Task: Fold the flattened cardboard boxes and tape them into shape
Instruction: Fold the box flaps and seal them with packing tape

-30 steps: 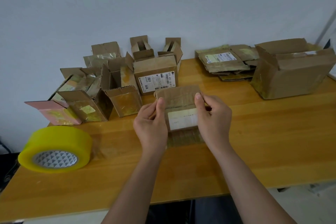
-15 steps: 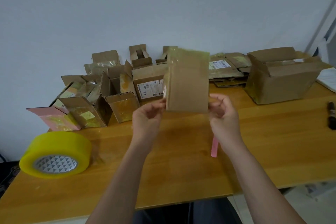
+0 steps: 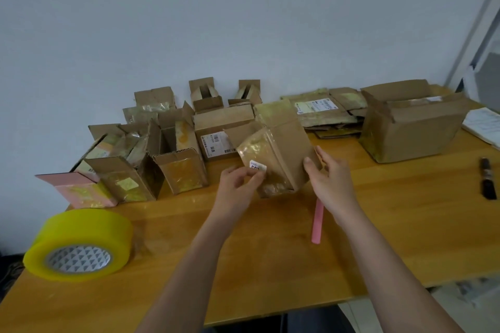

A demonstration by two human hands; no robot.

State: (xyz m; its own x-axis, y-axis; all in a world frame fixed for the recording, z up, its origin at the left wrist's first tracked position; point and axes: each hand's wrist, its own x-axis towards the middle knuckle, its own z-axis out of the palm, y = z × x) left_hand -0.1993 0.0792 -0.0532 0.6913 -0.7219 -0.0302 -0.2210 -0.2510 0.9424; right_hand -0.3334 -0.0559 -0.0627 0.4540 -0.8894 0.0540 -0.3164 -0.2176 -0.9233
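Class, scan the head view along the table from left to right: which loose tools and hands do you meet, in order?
Yellow tape roll → left hand → pink strip → right hand → dark pen-like tool.

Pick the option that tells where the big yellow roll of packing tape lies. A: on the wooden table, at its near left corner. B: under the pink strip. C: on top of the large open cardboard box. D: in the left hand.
A: the big yellow roll of packing tape lies flat on the wooden table at its near left corner, apart from both hands.
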